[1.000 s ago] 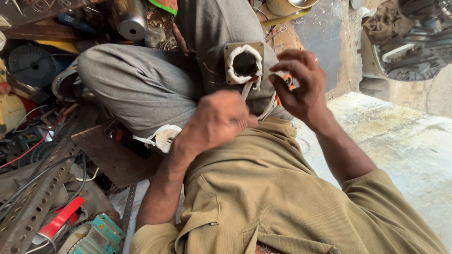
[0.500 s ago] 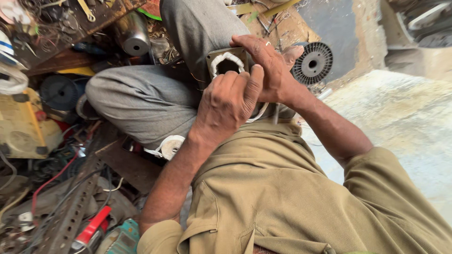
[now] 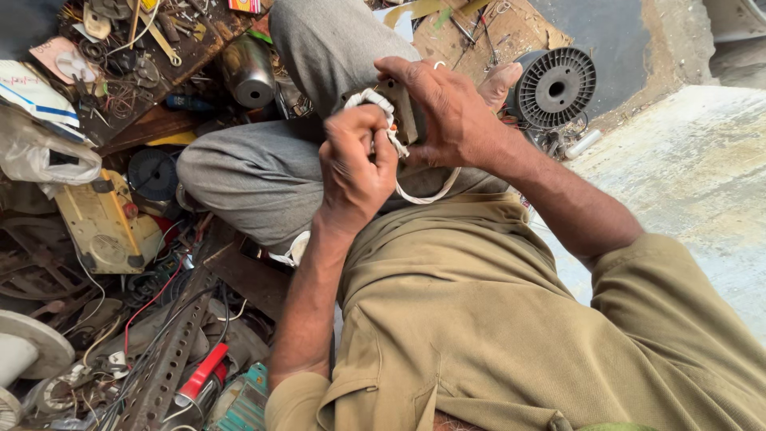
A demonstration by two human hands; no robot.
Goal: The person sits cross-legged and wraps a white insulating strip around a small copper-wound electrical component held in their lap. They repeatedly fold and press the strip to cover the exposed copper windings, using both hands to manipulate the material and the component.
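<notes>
The person's gray knee (image 3: pixel 263 172) is bent up in the middle. A black spool (image 3: pixel 556 86) sits far right, and a yellow box (image 3: pixel 100 227) lies on the left. The right hand (image 3: pixel 447 112) has its grip clamped on a small motor part (image 3: pixel 403 108). The left hand (image 3: pixel 355 168) is closed, pinching the white sleeved wire (image 3: pixel 391 132) on it.

Matt black plastic spool (image 3: pixel 556 86), cloth-taped coil (image 3: pixel 381 108).

A clear plastic bag (image 3: pixel 44 156) lies crumpled at far left; above it, a white packet with blue stripe (image 3: pixel 36 92); a small red-and-yellow box (image 3: pixel 243 5) at the top edge.
</notes>
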